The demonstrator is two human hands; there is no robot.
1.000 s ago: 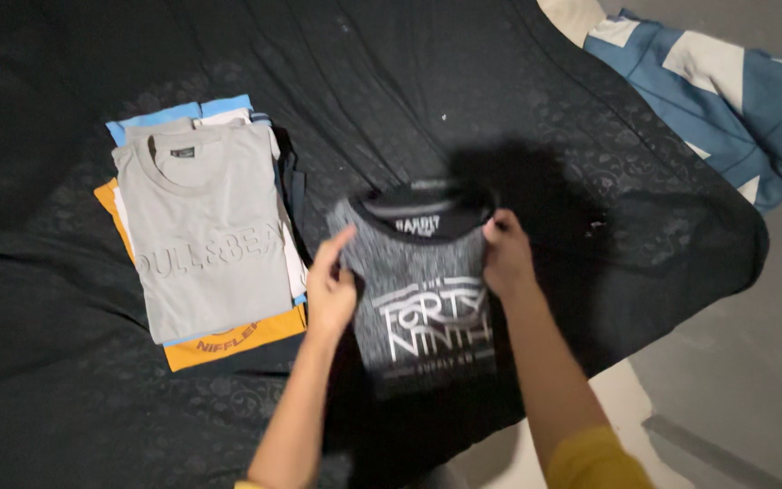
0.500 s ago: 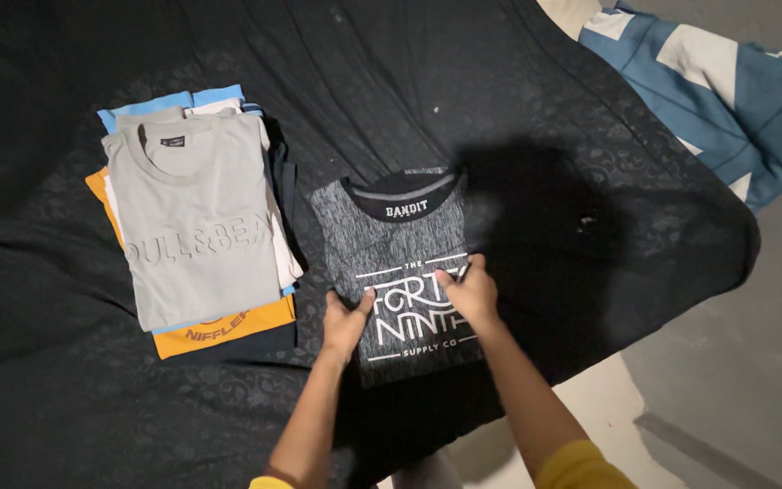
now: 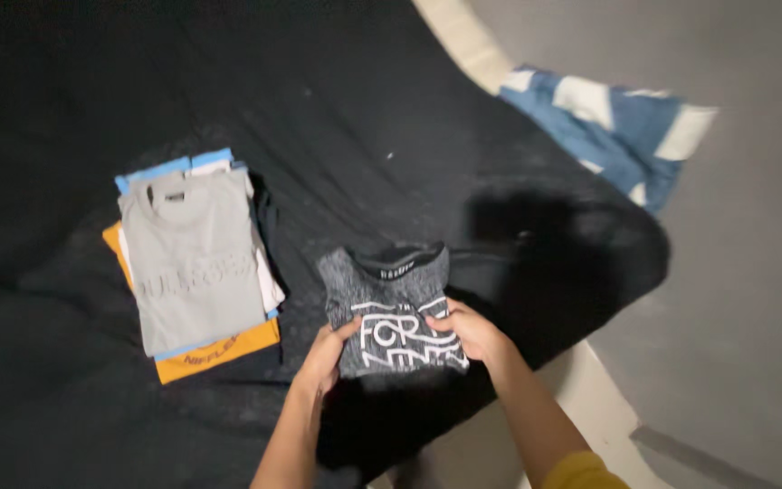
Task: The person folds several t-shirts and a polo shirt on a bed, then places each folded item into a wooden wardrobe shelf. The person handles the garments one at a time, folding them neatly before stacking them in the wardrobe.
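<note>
Head view, and the dark tee [image 3: 391, 308] is looking shorter than it did half a second ago: less of its length is showing below the white print, and both hands are sitting lower on it. The left hand [image 3: 326, 355] is gripping the tee's lower left edge, thumb lying on top of the fabric, fingers tucked beneath. The right hand [image 3: 474, 333] is pinching the lower right edge the same way, thumb over the print. Neither hand is spread flat; both are closed on cloth. The camera itself is sitting further back and to the right than before, so everything is appearing smaller and shifted.

The tee is lying on the black sheet [image 3: 337, 118], collar pointing away from the person, just right of the stack [image 3: 194, 263] and not touching it. That stack is showing a grey tee on top, with white, blue and orange edges peeking out beneath, and it is looking unchanged from the earlier frames.

Edges now: the sheet's right border is curving close past the right hand, with grey floor [image 3: 753, 299] beyond it. Plenty of open sheet is stretching above the tee and to the far left. A blue and white cloth [image 3: 608, 136] is lying on the floor at upper right, well apart from the hands.
</note>
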